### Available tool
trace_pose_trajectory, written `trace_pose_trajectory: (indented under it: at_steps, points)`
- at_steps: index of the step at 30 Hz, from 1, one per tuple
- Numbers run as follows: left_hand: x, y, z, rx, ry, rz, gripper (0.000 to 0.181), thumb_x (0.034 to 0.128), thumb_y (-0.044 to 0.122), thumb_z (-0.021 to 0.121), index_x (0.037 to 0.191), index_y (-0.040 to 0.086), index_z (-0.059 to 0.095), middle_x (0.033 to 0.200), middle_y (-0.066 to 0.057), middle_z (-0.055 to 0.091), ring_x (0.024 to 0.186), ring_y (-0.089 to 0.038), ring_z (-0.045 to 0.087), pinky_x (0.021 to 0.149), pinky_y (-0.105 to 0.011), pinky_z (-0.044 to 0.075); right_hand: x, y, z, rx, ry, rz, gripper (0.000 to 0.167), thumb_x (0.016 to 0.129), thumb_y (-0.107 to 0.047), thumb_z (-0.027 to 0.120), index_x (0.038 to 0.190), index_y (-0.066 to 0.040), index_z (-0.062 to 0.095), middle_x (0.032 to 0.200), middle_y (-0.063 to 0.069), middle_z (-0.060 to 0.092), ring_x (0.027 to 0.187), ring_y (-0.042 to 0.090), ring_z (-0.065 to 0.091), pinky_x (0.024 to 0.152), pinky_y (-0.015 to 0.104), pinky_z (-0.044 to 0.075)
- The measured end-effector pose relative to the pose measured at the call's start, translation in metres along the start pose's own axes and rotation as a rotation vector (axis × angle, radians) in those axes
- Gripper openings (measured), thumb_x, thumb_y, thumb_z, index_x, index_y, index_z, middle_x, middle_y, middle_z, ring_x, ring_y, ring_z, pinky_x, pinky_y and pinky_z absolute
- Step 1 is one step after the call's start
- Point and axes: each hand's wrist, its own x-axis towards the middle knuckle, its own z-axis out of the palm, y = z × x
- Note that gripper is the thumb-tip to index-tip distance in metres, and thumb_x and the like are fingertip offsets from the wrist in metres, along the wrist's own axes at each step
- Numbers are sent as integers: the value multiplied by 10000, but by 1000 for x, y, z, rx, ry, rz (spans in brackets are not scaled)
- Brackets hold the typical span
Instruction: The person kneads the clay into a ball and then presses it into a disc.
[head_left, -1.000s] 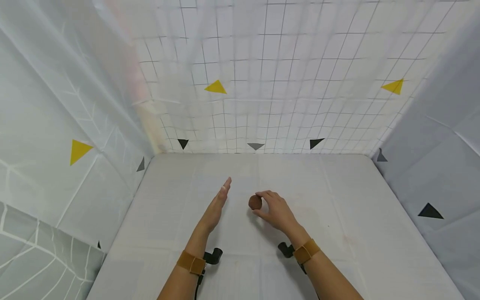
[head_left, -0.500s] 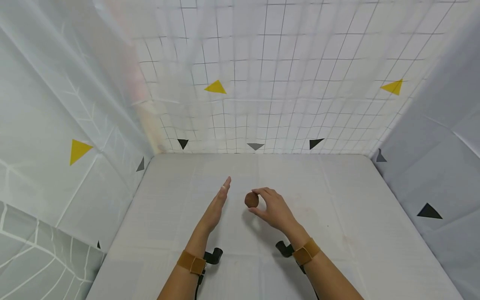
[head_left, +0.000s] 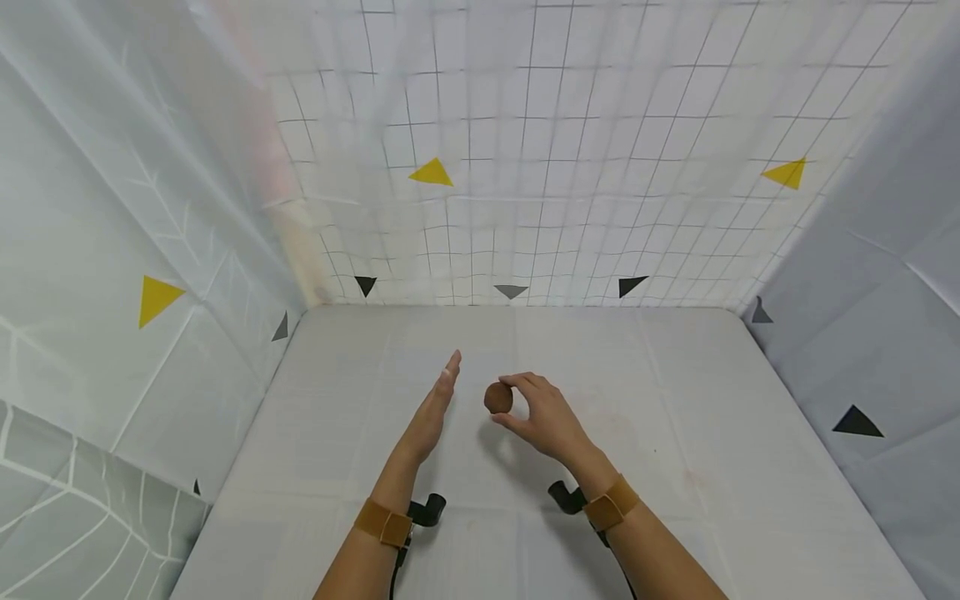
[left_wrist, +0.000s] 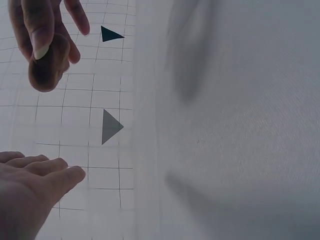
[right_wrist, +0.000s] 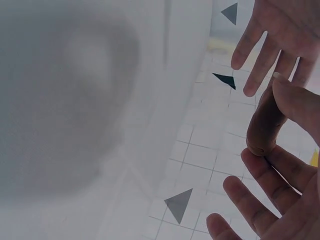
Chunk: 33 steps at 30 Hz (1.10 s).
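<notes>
A brown, rounded, clay-like lump (head_left: 498, 398) is pinched between the thumb and fingers of my right hand (head_left: 551, 422). It is held above the white table, its shadow falling below. Seen from the right wrist, the lump (right_wrist: 264, 125) looks like a thick, slightly bent disc with a small crack at its lower end; the other fingers spread loosely beside it. My left hand (head_left: 427, 423) stands on edge to the left, fingers straight, palm facing the lump and apart from it. In the left wrist view the lump (left_wrist: 44, 75) hangs beneath the right thumb, away from the left fingers.
A white cloth covers the table (head_left: 637, 517). Behind rises a white sheet with a grid (head_left: 570, 125), and hanging sheets close off both sides. Yellow, black and grey triangles mark them. Each wrist wears a tan strap (head_left: 384, 525) with a small black camera (head_left: 427, 511).
My right hand has moved slightly left and up with the lump, closer to the left hand. The left hand has stayed nearly still, its fingers straight.
</notes>
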Motion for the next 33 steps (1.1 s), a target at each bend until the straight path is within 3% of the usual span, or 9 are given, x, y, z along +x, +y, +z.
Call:
trace_pose_trajectory:
  at_steps: [13,33]
  points:
    - [1,3,2,-13,4,14,783,1050,650,160,1651,150,111,1705,-35,99,1564,-262,94,1233,-553,98,1,-11,-4,30,15,-40,622,879,-408,809,1385,-102,616,1336,38,624,1277,254,548,1075,541,431]
    - [5,2,5,-43,-3,26,734,1058,629,148,1652,202,100,1707,-10,87,1564,-232,93,1239,-531,95,2,-25,1,39,16,-84,594,871,-425,813,1376,-174,625,1312,-15,632,1258,211,556,1068,502,448]
